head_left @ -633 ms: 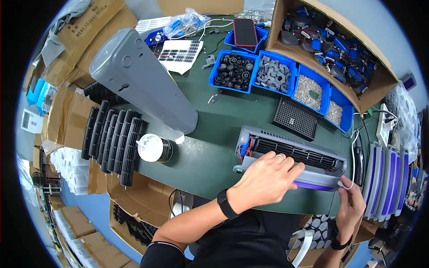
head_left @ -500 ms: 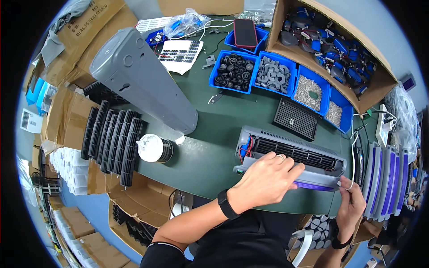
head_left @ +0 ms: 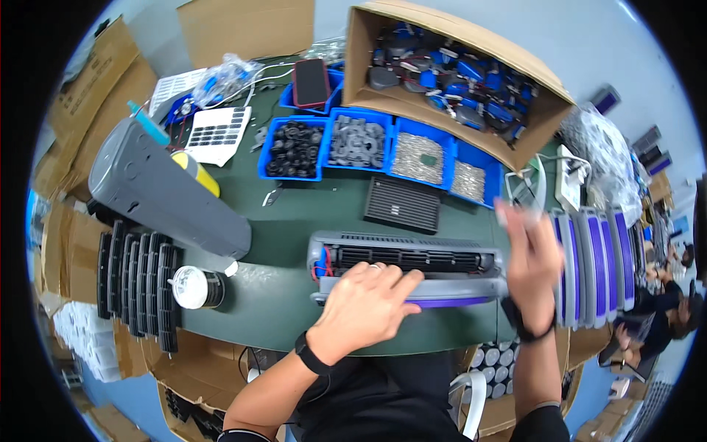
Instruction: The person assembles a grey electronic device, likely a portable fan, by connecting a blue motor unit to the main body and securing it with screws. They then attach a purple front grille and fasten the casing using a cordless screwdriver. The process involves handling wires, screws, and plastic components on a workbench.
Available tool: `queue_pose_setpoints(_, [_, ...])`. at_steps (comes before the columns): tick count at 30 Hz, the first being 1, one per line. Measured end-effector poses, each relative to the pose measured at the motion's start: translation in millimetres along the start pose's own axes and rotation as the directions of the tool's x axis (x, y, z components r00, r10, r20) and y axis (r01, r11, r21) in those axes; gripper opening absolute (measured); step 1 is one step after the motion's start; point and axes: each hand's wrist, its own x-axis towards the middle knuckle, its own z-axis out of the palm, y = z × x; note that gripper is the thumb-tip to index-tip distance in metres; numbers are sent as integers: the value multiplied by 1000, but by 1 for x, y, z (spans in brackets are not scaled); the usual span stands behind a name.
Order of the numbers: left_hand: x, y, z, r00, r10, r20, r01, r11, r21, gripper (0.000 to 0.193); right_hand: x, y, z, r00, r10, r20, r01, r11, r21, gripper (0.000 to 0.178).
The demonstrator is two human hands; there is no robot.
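Observation:
A grey fan housing (head_left: 471,289) with a purple strip along its near edge lies lengthwise on the dark green table. In its open trough sits a long black blower wheel (head_left: 412,258); red wires and a blue part show at the left end. My left hand (head_left: 364,306) is closed over the housing's near side, fingers on top and thumb by the purple strip. Beyond the right end my right hand (head_left: 534,269) is raised and smeared by motion. Its fingers point away from me, close to a white cable loop; whether they hold anything is unclear.
Blue bins (head_left: 324,146) of small parts line the back below a carton (head_left: 361,77) of motors. A black grille (head_left: 401,205) lies behind the housing. Left stand a grey tower casing (head_left: 173,195), a white-topped tub (head_left: 210,287) and black blower wheels (head_left: 140,280). Grey-purple housings (head_left: 596,269) stand right.
My right hand has left the housing's right end and moved up and away from me. My left hand stays on the housing. The whole view has shifted, so the table appears further left.

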Motion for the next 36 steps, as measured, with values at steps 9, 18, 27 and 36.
queue_pose_setpoints(9, [0, 4, 0, 1000, 2, 4, -2, 999, 33, 45, 5, 34, -1, 853, 444, 275, -499, 849, 175, 25])
queue_pose_setpoints(18, [3, 4, 0, 999, -10, 33, 9, 999, 40, 49, -64, -7, -19, 803, 530, 271, -581, 799, 158, 25])
queue_pose_setpoints(27, [2, 8, 3, 1000, -1, -13, 1, 999, 55, 48, -75, -15, -7, 813, 554, 182, -579, 802, 146, 26])
queue_pose_setpoints(36, [-9, 15, -3, 1000, 19, -9, -19, 1000, 17, 47, -89, -37, -17, 800, 572, 181, -596, 793, 125, 26])
